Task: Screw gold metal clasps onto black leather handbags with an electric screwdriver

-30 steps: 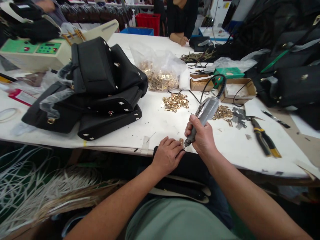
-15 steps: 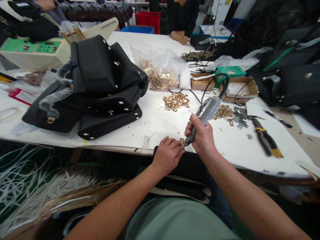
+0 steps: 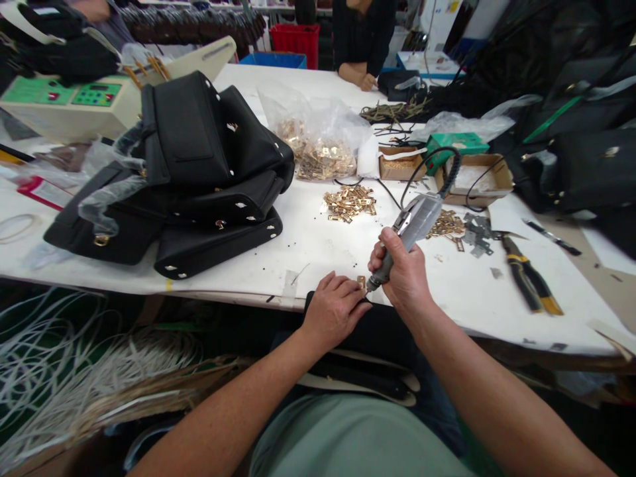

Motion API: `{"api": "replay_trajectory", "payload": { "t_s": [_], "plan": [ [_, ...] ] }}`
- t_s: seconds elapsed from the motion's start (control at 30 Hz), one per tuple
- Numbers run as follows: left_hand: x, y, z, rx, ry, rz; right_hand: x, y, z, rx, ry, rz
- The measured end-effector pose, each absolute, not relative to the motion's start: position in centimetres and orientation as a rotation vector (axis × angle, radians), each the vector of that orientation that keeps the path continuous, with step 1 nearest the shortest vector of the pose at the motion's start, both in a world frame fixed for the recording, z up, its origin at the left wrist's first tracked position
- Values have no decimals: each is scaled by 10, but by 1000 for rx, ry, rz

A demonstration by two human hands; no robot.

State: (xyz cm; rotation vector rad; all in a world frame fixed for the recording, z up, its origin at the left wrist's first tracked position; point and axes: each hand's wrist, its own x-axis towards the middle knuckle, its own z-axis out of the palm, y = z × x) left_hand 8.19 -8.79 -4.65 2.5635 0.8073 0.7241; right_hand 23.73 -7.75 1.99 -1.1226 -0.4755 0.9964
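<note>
My right hand (image 3: 405,275) is wrapped round a corded grey electric screwdriver (image 3: 420,215), tilted with its tip pointing down and left. That tip meets the work beside a small gold metal plate (image 3: 361,281) at the table's front edge. My left hand (image 3: 334,310) is closed over the edge of a black bag (image 3: 385,331) in front of me, its fingertips against the gold plate. The fingers hide much of the contact, so the screw cannot be made out. Beyond the hands lies a loose pile of gold metal plates (image 3: 349,203).
Black handbags (image 3: 183,132) are stacked at left. A plastic bag of gold parts (image 3: 322,152), small boxes (image 3: 474,179), grey plates (image 3: 477,233) and yellow-black pliers (image 3: 529,275) lie on the white table (image 3: 258,285). Another person's arm (image 3: 358,75) rests at the far edge.
The screwdriver and my right hand have shifted very slightly right. My left thumb has moved a little outward. The red light on the green box no longer shows.
</note>
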Motion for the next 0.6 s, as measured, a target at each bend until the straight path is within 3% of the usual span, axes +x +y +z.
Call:
{"api": "replay_trajectory", "payload": {
  "t_s": [0.6],
  "plan": [
    [81,-88,-46,2594,785,755,235,-71,-1,-1291,-599,885]
  ]
}}
